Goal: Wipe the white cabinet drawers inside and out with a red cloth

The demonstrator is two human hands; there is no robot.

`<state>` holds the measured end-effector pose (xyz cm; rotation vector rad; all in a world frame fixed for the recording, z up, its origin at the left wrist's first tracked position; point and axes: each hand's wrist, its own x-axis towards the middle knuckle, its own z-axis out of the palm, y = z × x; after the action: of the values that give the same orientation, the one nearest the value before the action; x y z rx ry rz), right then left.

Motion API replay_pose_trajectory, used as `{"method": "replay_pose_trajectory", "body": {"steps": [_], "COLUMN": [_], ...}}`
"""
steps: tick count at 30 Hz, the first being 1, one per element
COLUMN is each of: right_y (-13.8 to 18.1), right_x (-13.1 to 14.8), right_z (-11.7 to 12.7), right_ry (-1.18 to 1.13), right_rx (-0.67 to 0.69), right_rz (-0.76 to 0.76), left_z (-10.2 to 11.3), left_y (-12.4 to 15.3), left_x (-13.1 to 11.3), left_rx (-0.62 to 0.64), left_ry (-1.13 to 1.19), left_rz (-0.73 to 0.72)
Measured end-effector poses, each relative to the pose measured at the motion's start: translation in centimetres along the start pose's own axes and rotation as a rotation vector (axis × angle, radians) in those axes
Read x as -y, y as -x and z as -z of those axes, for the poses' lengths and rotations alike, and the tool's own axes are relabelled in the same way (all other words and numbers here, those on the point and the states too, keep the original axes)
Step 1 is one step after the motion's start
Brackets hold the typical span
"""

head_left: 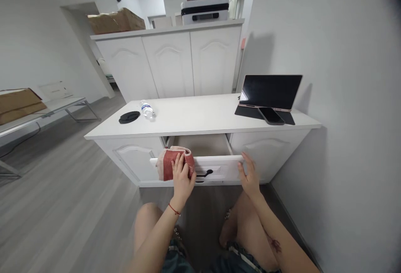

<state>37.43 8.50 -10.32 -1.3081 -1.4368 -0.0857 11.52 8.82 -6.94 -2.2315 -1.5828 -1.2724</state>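
Note:
My left hand (182, 178) presses a folded red and cream cloth (168, 164) against the front of a pulled-out white drawer (222, 163). The cloth drapes over the left part of the drawer front's top edge. To the right, my right hand (249, 176) rests at the drawer front's right end, its fingers stretched and the thumb apart, with nothing in it. A black handle (205, 173) is fixed on the drawer front beside my left hand. The drawer's pale inside shows behind the front.
On the white cabinet top (191, 116) lie a clear plastic bottle (147, 110) and a black round item (129, 117) at left. A tablet (272, 91) stands at right with a phone (271, 116) before it. A taller cabinet (169, 64) stands behind; a wall (351, 97) is at right.

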Motion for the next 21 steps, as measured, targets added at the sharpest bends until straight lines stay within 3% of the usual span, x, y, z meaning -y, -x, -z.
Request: {"method": "replay_pose_trajectory", "body": {"steps": [3,7,11,17,21], "right_y": [-0.8,-1.0,-1.0,-1.3,-0.9], "right_x": [-0.6,-1.1,-1.7,-1.6,-1.5], "right_z": [0.1,-0.4,-0.9,-0.7,-0.4], "right_ry": [-0.144,-0.323,-0.435,-0.497,-0.461], "right_rx": [0.104,0.047,0.076,0.103,0.094], "right_rz": [-0.125,-0.380,-0.594,-0.582,-0.552], "left_z": [-1.1,-2.7,-4.0,-5.6,-5.9], "left_y": [0.6,1.5,1.7,1.2,1.0], "left_x": [-1.2,-2.9,-4.9,-8.2,-9.2], "left_rx": [-0.005,0.022,0.109,0.341,0.421], "left_ry": [0.004,0.016,0.048,0.109,0.095], "left_rz": [0.012,0.033,-0.006,-0.205,-0.298]}}
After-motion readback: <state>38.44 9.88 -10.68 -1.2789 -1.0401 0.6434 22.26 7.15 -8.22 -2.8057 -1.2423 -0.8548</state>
